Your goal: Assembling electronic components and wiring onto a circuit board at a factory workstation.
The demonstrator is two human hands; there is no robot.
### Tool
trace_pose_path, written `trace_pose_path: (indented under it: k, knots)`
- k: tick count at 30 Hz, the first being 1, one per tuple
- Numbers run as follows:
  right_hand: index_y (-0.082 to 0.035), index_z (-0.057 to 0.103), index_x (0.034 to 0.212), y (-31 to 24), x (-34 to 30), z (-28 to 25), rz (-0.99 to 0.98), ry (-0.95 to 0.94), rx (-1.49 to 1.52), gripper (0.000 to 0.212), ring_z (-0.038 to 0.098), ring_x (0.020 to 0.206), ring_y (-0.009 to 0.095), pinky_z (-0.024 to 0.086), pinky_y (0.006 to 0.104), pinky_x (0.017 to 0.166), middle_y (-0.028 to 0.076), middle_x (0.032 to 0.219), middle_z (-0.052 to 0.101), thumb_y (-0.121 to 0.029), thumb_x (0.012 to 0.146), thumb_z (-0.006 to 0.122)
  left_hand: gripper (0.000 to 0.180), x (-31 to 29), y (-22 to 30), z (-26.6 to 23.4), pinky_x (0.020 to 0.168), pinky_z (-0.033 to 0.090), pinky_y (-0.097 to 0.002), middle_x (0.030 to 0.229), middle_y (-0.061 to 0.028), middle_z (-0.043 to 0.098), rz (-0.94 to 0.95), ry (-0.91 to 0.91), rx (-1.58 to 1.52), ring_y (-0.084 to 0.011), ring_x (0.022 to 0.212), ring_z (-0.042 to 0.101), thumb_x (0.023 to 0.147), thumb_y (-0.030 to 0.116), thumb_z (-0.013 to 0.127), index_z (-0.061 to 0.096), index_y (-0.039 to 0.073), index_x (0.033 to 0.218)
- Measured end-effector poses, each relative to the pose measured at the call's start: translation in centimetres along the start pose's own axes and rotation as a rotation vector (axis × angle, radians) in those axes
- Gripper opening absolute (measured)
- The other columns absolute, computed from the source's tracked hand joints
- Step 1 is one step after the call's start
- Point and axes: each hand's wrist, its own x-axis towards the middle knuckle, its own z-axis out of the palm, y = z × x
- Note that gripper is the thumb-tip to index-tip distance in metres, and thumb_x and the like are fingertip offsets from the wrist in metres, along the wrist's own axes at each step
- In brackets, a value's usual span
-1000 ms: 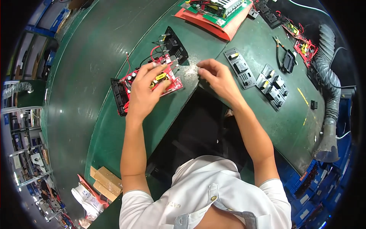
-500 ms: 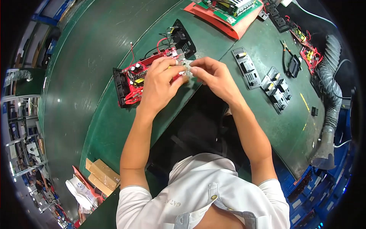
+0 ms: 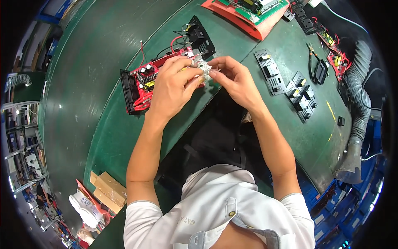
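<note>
My left hand is curled over the near side of a red circuit board assembly, its thumb and fingertips closed on a crumpled-looking clear, whitish piece. From the other side my right hand pinches the same piece between thumb and forefinger. What exactly the piece is, I cannot make out. The assembly carries red and black wires, round capacitors and a black fan end panel. At its far end a black slotted panel stands tilted, joined by wires. My left hand hides the board's middle.
Two grey panels with black sockets lie to the right, near pliers and a black frame part. A green board rests on orange-red sheets at the back. A grey hose hangs at right; cardboard lies lower left.
The black slotted panel has shifted slightly up, and the fan end of the assembly slightly left. Both hands stay at the clear piece; my right fingertips have moved up a little.
</note>
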Motion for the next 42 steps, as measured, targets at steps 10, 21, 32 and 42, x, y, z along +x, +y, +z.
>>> trace_pose_path:
  k: [10, 21, 32, 42]
  knots:
    - [-0.002, 0.061, 0.123, -0.1, -0.8, -0.8, 0.030, 0.039, -0.080, 0.028, 0.059, 0.094, 0.007, 0.047, 0.0226, 0.080, 0.001, 0.101, 0.063, -0.003, 0.095, 0.061, 0.050, -1.2, -0.1, -1.8, 0.100, 0.044, -0.0435, 0.113, -0.0128, 0.065, -0.063, -0.061, 0.010, -0.0330, 0.116, 0.056, 0.070, 0.015, 0.084, 0.068, 0.005, 0.117]
    - [-0.002, 0.067, 0.116, -0.4, -1.0, 0.0, -0.352, -0.046, -0.499, 0.030, 0.064, 0.094, 0.020, 0.050, 0.0315, 0.087, 0.010, 0.100, 0.066, 0.002, 0.086, 0.066, 0.015, 0.1, 0.0, 0.1, 0.093, 0.047, -0.0446, 0.102, -0.0095, 0.066, 0.042, 0.026, 0.026, -0.0326, 0.111, 0.058, 0.075, 0.009, 0.077, 0.074, 0.004, 0.089]
    - [0.000, 0.065, 0.098, -0.1, -0.5, -0.1, 0.230, -0.059, 0.119, 0.016, 0.059, 0.080, 0.008, 0.047, 0.0234, 0.074, 0.002, 0.085, 0.065, -0.016, 0.096, 0.063, 0.017, 0.3, 0.7, 0.2, 0.092, 0.047, -0.0438, 0.101, -0.0091, 0.066, -0.007, 0.035, -0.018, -0.0308, 0.109, 0.059, 0.076, 0.011, 0.077, 0.074, 0.005, 0.092]
    - [0.005, 0.062, 0.118, 1.5, 3.5, -0.6, -0.113, 0.229, -0.416, 0.043, 0.062, 0.097, 0.020, 0.050, 0.0316, 0.089, 0.013, 0.112, 0.063, -0.024, 0.089, 0.074, 0.017, 1.8, -0.7, 0.3, 0.081, 0.049, -0.0378, 0.088, -0.0091, 0.070, -0.178, 0.084, -0.035, -0.0283, 0.089, 0.063, 0.078, 0.011, 0.074, 0.075, 0.004, 0.093]
